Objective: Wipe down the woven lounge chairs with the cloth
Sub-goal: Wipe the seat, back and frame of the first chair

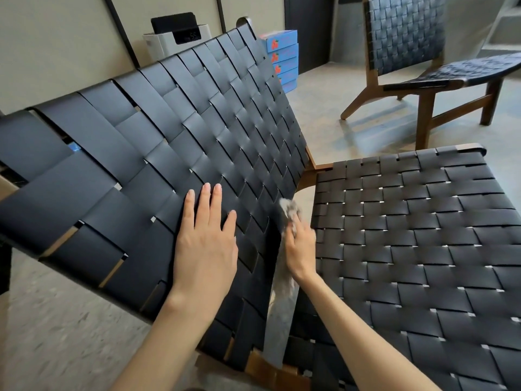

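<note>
Near chair (174,131): black woven straps on a wooden frame, fills most of the view, backrest to the left and seat (408,235) to the right. Wiping appears to be in progress at the lower edge of the backrest, beside the gap that separates it from the seat. The next move likely calls for strokes carried up across the backrest or out over the seat, with pressure kept even where the straps overlap.

Second chair (406,35): same weave, stands well apart at upper right; whether it has been wiped cannot be judged.

White appliance (169,43) and stack of blue boxes (283,56): against the wall behind the backrest, clear of the work.

Left hand (205,249): laid flat on the backrest, fingers straight and slightly spread, apparently steadying it; it covers straps that would need wiping.

Right hand (300,249): fingers curled round the cloth.

Cloth (289,208): grey, bunched and blurred, pressed against the lower backrest.
</note>
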Motion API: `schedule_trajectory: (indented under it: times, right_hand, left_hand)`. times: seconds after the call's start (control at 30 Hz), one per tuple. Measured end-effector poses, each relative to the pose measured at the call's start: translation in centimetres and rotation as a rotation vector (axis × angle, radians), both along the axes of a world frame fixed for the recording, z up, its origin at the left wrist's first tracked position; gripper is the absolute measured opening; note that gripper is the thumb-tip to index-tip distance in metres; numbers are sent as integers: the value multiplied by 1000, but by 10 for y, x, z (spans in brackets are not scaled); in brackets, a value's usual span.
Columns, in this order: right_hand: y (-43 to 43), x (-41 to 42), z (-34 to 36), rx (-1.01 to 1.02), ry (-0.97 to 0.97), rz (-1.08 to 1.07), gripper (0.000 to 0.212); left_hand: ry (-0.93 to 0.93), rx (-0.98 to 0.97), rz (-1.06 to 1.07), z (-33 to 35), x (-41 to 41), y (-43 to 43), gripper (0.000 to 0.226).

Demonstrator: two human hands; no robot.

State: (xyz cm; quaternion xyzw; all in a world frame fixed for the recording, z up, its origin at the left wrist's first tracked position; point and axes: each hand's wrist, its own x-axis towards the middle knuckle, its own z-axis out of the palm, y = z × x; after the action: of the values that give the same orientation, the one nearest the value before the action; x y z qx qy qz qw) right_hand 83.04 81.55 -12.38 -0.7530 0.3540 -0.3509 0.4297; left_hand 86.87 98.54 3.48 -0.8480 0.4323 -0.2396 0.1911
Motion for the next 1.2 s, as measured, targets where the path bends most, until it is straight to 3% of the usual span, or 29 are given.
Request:
schedule_trajectory:
  times: [0.07,0.17,0.3,0.4,0.53,0.6,0.8,0.93,1.0,1.07,1.2]
  right_hand:
    - [4,27,51,-130,-85,70,45]
    - [22,66,77,-258,-14,243,48]
    - [36,50,41,-79,-43,245,51]
    - [43,22,9,29,41,212,57]
    - [58,-13,-11,19,142,270,51]
    - [76,-28,1,13,79,320,45]
    - [83,6,116,-300,-184,447,54]
    - [59,55,206,-234,-242,451,46]
    - [66,77,203,-287,-109,529,49]
    - [76,83,175,-346,59,491,66]
    - [78,33,100,-317,41,440,64]
  left_hand:
    - [4,-7,-3,0,0,0,55]
    - [0,-16,-1,0,0,-2,55]
    - [-56,26,10,-1,0,-1,55]
    - [-87,44,25,-3,-2,-1,56]
    - [-82,50,11,-5,-6,5,59]
    - [-54,60,-8,-8,-12,14,59]
    - [-123,-58,-65,-13,-34,59,67]
    - [-149,-261,-63,-2,-38,85,67]
    - [-142,-338,-55,-2,-35,95,68]
    - [-99,-384,-55,-2,-31,105,73]
    - [-63,-430,-123,-11,-26,121,68]
